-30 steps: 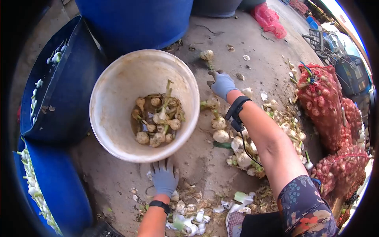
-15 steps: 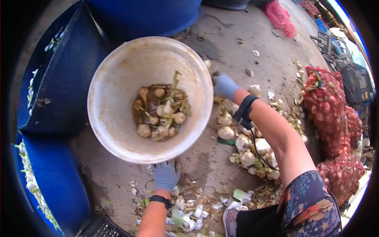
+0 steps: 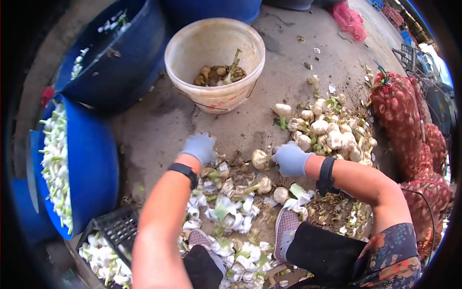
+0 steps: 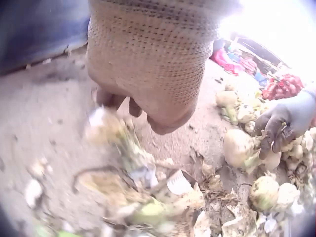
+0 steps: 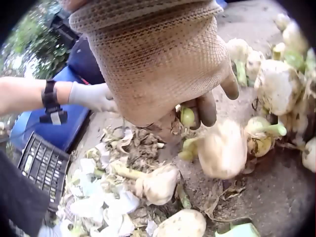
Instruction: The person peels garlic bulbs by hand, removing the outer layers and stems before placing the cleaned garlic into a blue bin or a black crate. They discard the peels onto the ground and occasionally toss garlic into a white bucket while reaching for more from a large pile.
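Observation:
Near the pile, my gloved right hand has curled fingers at the stem of a garlic bulb. The right wrist view shows this pale bulb blurred below the fingertips. My gloved left hand is low over the ground, left of that bulb, its palm side hidden. In the left wrist view a blurred pale piece with a stalk appears right under its fingers; whether they grip it I cannot tell. More garlic bulbs are heaped beyond the right hand. A whitish bucket holding dirty bulbs stands ahead.
Blue tubs of trimmed garlic line the left side. A black crate with white bulbs is at lower left. Red mesh sacks stand at right. Peelings litter the ground around the person's shoes.
Both hands have left the bucket's sides and come back toward the feet, the right one to a bulb there. The bucket now appears farther away, and the head view has shifted.

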`<state>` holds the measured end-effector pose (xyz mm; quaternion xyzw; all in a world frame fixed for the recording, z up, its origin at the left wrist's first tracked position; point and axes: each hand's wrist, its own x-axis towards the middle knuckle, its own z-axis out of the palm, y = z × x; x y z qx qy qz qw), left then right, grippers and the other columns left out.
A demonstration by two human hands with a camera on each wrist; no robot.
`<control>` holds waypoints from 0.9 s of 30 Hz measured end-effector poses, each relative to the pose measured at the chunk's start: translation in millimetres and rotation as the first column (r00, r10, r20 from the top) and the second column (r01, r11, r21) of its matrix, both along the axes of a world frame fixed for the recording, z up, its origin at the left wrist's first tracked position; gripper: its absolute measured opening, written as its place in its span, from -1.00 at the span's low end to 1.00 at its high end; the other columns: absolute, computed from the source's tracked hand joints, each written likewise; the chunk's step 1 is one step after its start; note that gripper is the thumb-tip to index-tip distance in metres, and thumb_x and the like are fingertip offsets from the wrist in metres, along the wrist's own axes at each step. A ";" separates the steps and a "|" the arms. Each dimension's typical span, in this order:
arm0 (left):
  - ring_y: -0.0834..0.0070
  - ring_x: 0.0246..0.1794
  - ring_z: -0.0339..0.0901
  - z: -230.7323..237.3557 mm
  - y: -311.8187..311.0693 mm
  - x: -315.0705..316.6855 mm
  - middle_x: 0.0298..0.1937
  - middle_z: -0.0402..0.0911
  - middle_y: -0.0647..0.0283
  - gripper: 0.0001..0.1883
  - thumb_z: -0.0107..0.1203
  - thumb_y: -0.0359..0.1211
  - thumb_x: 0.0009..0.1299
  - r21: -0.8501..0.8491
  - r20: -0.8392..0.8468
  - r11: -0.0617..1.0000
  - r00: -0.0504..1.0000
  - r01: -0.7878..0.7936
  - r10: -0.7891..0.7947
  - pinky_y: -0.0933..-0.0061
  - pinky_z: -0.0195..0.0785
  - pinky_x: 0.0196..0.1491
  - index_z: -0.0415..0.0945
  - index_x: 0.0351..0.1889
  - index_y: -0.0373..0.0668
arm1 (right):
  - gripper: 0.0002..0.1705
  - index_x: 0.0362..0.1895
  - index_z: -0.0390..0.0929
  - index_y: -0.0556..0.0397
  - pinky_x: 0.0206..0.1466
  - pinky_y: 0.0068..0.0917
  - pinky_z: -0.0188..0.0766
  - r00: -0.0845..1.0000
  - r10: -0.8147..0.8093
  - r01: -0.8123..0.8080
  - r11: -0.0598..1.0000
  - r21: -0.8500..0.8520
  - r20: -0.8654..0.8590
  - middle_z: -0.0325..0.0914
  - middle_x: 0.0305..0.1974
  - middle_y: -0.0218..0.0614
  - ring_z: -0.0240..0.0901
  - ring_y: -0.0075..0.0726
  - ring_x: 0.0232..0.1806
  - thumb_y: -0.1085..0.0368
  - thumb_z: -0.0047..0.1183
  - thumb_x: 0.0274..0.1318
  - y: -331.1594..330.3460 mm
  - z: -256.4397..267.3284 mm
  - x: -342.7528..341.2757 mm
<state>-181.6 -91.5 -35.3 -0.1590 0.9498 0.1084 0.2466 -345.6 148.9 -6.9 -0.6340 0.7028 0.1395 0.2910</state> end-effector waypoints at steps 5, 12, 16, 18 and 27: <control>0.12 -0.02 0.52 156.4 -3.7 67.8 -0.04 0.56 0.07 -0.70 0.05 -0.29 0.26 -0.142 -0.115 0.983 0.984 0.116 -0.132 0.11 0.42 0.01 0.54 -0.05 -0.10 | -0.78 -0.36 0.71 -0.23 -0.27 -0.17 0.49 0.974 0.071 -0.104 0.984 -0.146 -0.217 0.65 -0.40 -0.23 0.62 -0.10 -0.33 0.30 0.09 -0.17 29.0 105.8 30.0; 0.41 0.23 0.33 262.2 124.2 171.6 0.27 0.36 0.18 -0.34 0.21 -0.48 0.24 0.520 -0.516 0.847 0.749 -0.112 0.416 0.38 0.33 0.16 0.27 0.33 -0.11 | -0.74 -0.07 0.60 0.03 -0.12 -0.37 0.50 0.764 -0.210 0.535 0.735 -0.417 0.610 0.66 -0.23 -0.22 0.60 -0.29 -0.20 0.37 0.07 0.13 88.6 212.2 82.1; 0.47 0.26 0.28 216.3 172.8 138.6 0.30 0.30 0.18 -0.27 0.27 -0.55 0.17 0.678 -0.657 0.693 0.625 0.245 0.422 0.46 0.28 0.23 0.23 0.33 -0.15 | -0.71 0.06 0.52 0.09 -0.24 -0.59 0.52 0.225 -0.280 0.735 0.677 0.026 0.933 0.59 -0.26 -0.35 0.50 -0.59 -0.30 0.31 -0.05 0.30 82.7 220.7 113.5; 0.53 0.09 0.44 198.0 178.0 126.2 0.14 0.42 0.26 -0.30 0.33 -0.56 0.14 0.938 -0.335 0.312 0.618 0.150 0.711 0.52 0.37 0.15 0.26 0.26 -0.26 | -0.64 0.13 0.46 0.10 -0.27 -0.59 0.53 -0.028 -0.260 0.833 0.528 0.166 0.965 0.57 -0.33 -0.36 0.51 -0.58 -0.35 0.23 -0.08 0.35 79.3 208.4 121.0; 0.48 -0.03 0.52 123.7 188.7 102.7 -0.04 0.50 0.19 -0.38 0.43 -0.37 0.03 0.754 -0.587 0.628 0.625 0.191 0.515 0.46 0.45 0.03 0.46 0.09 -0.25 | -0.53 -0.34 0.56 0.16 -0.54 -0.54 0.29 0.148 -0.625 0.898 0.409 0.160 0.766 0.55 -0.57 -0.40 0.40 -0.56 -0.59 -0.03 -0.02 0.30 90.5 136.7 138.1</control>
